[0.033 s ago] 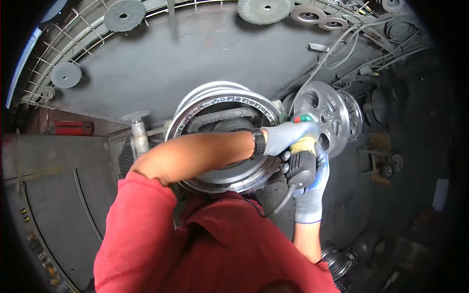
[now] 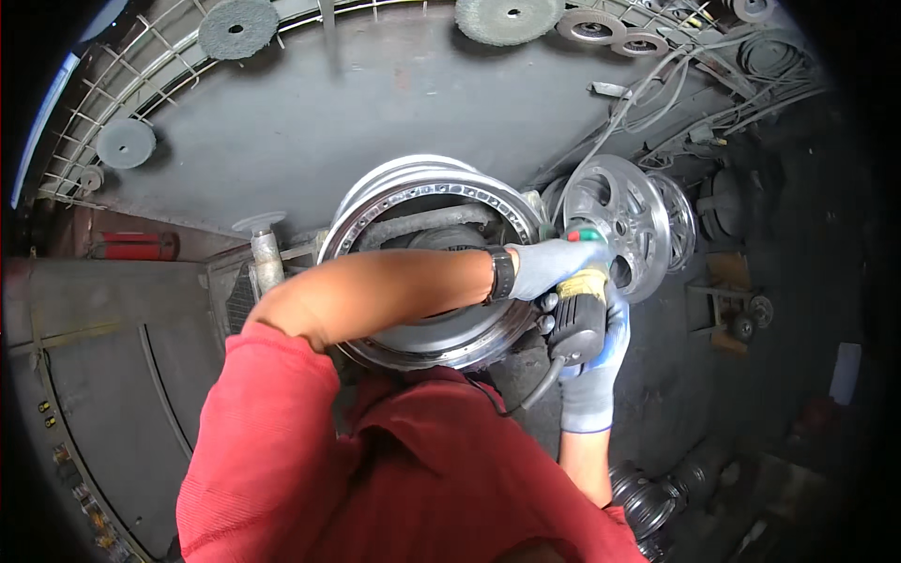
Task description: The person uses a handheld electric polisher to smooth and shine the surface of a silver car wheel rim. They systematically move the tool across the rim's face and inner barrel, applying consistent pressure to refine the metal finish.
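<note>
My left hand (image 2: 556, 263), in a grey-blue glove with a black watch at the wrist, reaches across and closes on the front end of a corded electric grinder (image 2: 578, 324). The tool has a dark ribbed housing, a yellow wrapped collar and a red-and-green part at its front; its working end is hidden. From the right side, my gloved right hand (image 2: 615, 333) wraps round the housing. A large polished wheel rim (image 2: 427, 192) stands under my left forearm, just left of the tool. Beyond my hands, a silver spoked wheel (image 2: 648, 225) stands close to the grinder's front.
The tool's cable (image 2: 540, 389) curves back toward my body. Abrasive discs (image 2: 239, 28) hang on a wire rack along the far panel (image 2: 413, 103). Loose cords (image 2: 648, 98) dangle at the far right. More rims (image 2: 643, 502) lie at the lower right.
My right forearm and wrist have shifted slightly left. Both hands keep their hold on the grinder, which has hardly moved.
</note>
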### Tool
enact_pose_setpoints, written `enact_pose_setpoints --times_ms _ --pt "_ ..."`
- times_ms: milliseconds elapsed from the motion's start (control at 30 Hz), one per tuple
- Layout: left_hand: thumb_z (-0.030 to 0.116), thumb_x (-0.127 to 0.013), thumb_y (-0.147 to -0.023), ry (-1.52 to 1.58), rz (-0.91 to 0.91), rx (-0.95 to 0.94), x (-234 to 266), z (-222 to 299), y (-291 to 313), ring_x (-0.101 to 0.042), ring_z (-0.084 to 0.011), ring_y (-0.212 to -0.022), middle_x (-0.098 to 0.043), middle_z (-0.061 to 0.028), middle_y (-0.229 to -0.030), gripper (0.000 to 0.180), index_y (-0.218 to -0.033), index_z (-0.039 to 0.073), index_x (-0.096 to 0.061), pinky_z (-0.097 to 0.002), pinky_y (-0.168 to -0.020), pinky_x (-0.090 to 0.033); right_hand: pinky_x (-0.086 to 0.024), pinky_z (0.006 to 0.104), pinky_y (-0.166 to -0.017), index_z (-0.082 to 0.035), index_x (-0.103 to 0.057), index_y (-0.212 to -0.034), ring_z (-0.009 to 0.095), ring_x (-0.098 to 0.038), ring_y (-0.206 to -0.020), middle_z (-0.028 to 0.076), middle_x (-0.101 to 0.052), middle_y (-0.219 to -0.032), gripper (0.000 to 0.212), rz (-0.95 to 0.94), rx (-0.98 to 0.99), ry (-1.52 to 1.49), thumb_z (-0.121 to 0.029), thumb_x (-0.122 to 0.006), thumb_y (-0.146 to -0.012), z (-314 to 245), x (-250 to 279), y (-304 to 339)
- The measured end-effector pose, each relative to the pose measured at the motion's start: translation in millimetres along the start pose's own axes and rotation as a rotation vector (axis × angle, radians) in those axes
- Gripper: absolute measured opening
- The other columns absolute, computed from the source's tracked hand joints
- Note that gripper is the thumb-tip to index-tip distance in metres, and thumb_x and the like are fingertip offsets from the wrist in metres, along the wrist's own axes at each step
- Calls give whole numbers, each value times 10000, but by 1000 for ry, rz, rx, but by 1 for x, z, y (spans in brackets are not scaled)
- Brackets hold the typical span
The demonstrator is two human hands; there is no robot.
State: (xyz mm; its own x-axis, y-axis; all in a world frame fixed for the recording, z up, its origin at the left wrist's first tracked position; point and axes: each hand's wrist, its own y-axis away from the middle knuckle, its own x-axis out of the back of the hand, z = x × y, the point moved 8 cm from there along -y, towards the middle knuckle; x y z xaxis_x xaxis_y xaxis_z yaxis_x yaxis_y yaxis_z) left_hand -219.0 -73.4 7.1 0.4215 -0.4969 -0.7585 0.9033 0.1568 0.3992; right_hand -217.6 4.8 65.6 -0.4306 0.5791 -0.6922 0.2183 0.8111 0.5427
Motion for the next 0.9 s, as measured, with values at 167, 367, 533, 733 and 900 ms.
enact_pose_setpoints --times_ms 167,367,533,733,900 --pt "434 -654 -1041 -76 54 -110 -7 16 33 -711 -117 -775 -734 -28 -955 372 -1141 77 -685 -264 -590 -561 -635 431 -583 -57 -519 -1360 287 -714 -794 160 -688 -1007 505 -40 32 -6 -469 -494 -1069 15 -1 -1" --pt "450 -612 -1068 198 269 -512 56 42 121 -720 -125 -807 -712 -41 -1014 421 -1274 83 -628 -283 -623 -596 -674 394 -543 -67 -346 -1567 260 -737 -777 147 -670 -1147 674 -315 6 483 -349 -626 -1024 48 -88 0" --pt "450 -507 -1113 426 369 -1154 105 3 226 -713 -168 -945 -687 -59 -1079 401 -1285 97 -589 -330 -835 -612 -364 385 -1202 -3 -245 -1664 359 -511 -1425 258 -523 -1516 843 -763 48 1115 -311 -670 -1005 104 -135 6" --pt "589 -413 -1099 599 511 -1311 111 -70 264 -689 -246 -1129 -647 -103 -1292 598 -1423 105 -550 -427 -944 -597 -408 422 -1171 3 -238 -1661 419 -524 -1420 352 -517 -1485 840 -1011 -69 1477 -276 -647 -983 147 -130 20" --pt "617 -470 -1076 361 657 -1102 116 -42 232 -686 -215 -1121 -655 -104 -1254 611 -1402 107 -551 -395 -950 -587 -362 424 -1211 0 -251 -1665 394 -470 -1478 325 -470 -1555 800 -886 129 1304 -169 -653 -995 110 -126 8"
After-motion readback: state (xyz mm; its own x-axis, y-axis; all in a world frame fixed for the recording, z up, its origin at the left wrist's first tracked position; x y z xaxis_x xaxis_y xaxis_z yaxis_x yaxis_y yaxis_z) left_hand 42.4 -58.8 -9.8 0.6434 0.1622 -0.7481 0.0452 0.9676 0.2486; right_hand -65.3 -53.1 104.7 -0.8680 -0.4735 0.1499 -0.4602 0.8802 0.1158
